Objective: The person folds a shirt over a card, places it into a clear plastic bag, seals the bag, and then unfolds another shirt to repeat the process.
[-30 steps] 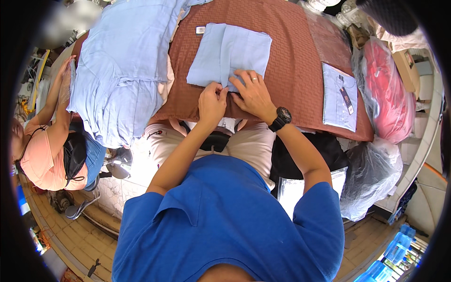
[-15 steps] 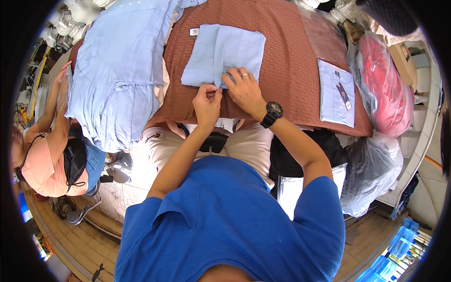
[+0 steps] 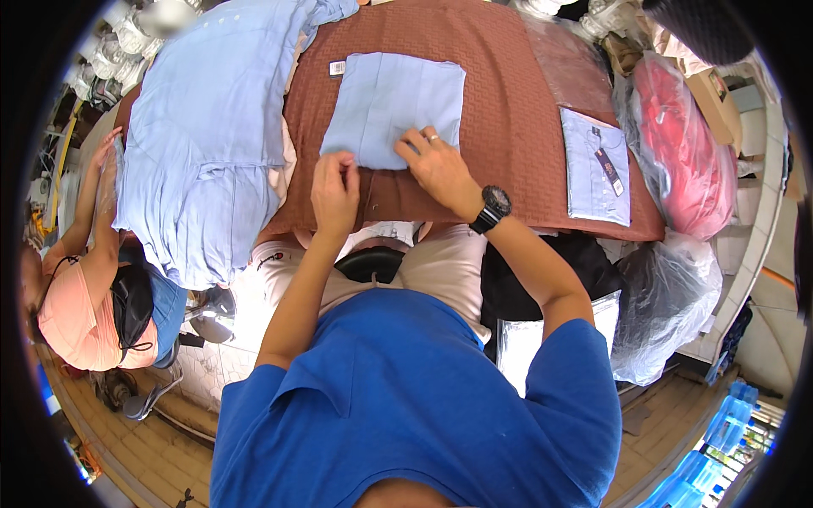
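Note:
A light blue folded shirt (image 3: 394, 106) lies on the brown cloth in front of me, with a small white tag (image 3: 337, 68) at its far left corner. My left hand (image 3: 336, 195) is at the shirt's near left corner, its fingers curled in; whatever they might hold is hidden. On the near edge, right of the middle, rests my right hand (image 3: 436, 169), thumb and forefinger brought together on the fabric. It wears a ring and a black watch (image 3: 491, 209).
Blue shirts (image 3: 207, 110) are heaped at the left of the brown cloth (image 3: 500, 102). A packed blue shirt (image 3: 597, 169) with a dark tag lies at the right, beside a clear bag of red items (image 3: 682, 144). Another person (image 3: 93, 288) in peach works at far left.
My left hand has moved left from the middle of the near edge to the corner. The right hand has barely moved. The shirt's front now lies flatter and straighter.

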`<control>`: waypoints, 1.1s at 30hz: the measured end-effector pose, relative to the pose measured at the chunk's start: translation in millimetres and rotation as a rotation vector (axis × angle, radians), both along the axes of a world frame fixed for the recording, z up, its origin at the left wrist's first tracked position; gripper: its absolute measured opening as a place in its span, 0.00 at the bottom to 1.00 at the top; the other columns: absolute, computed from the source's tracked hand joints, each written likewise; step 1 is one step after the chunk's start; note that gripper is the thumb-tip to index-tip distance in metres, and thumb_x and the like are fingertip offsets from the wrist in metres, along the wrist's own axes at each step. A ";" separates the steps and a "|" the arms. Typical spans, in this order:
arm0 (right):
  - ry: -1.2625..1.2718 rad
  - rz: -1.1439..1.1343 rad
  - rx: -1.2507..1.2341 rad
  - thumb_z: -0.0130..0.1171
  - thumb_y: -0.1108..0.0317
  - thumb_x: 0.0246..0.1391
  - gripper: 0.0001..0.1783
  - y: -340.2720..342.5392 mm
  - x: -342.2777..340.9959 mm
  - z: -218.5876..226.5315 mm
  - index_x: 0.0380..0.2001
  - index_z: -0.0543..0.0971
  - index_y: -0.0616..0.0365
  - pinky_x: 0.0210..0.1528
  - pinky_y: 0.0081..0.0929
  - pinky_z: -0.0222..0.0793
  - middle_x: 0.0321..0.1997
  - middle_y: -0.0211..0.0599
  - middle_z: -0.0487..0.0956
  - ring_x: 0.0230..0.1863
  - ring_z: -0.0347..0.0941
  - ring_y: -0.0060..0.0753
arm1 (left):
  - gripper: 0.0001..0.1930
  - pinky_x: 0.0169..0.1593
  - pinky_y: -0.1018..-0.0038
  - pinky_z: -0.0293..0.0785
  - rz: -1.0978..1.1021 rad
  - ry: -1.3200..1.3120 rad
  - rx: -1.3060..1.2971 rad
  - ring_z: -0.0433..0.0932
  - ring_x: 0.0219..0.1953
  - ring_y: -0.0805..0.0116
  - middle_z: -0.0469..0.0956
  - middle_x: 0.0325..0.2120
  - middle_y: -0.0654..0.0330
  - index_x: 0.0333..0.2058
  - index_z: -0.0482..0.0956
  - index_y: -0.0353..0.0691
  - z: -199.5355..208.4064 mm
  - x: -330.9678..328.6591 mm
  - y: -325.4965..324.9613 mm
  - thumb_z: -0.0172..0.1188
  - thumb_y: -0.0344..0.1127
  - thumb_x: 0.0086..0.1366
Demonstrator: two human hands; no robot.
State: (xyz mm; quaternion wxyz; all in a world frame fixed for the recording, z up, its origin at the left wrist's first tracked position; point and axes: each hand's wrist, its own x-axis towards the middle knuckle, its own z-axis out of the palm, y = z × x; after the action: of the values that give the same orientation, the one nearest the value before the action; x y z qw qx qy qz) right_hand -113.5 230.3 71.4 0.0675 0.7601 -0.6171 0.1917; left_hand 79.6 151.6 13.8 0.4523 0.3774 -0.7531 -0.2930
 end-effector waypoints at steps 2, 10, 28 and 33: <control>-0.145 -0.013 0.002 0.64 0.71 0.46 0.21 11.4 -1.4 -1.9 0.46 0.75 0.56 0.51 0.42 0.73 0.53 0.38 0.71 0.52 0.69 0.49 | 0.09 0.38 0.69 0.75 0.031 -0.043 -0.014 0.76 0.35 0.59 0.73 0.35 0.52 0.41 0.74 0.32 -1.4 9.7 -4.6 0.59 0.23 0.61; -0.104 -0.879 -0.307 0.69 0.51 0.51 0.31 112.9 -236.5 -12.1 0.50 0.76 0.64 0.57 0.45 0.65 0.51 0.58 0.77 0.55 0.70 0.56 | 0.13 0.39 0.77 0.72 0.058 0.051 0.069 0.73 0.34 0.71 0.67 0.45 0.54 0.48 0.72 0.35 5.9 65.9 2.5 0.59 0.27 0.66; -1.031 -1.077 -0.086 0.65 0.52 0.56 0.26 245.1 -330.0 -26.4 0.39 0.80 0.70 0.39 0.29 0.72 0.37 0.44 0.82 0.35 0.77 0.30 | 0.10 0.38 0.77 0.72 0.031 -0.021 0.061 0.74 0.33 0.70 0.70 0.43 0.55 0.45 0.74 0.35 -3.6 64.5 0.0 0.59 0.25 0.65; -1.378 -0.742 -0.248 0.63 0.70 0.59 0.05 228.5 -255.2 21.3 0.32 0.77 0.58 0.37 0.19 0.69 0.35 0.33 0.82 0.31 0.73 0.16 | 0.11 0.37 0.79 0.71 -0.020 0.083 0.182 0.73 0.33 0.73 0.70 0.43 0.57 0.45 0.75 0.36 4.8 59.5 5.7 0.61 0.25 0.64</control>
State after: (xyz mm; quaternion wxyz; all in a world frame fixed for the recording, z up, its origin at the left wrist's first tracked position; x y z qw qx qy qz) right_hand -368.7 458.7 92.7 -0.1861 0.2017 -0.7074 0.6514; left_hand 139.1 157.2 18.7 0.4440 0.3967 -0.7077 -0.3802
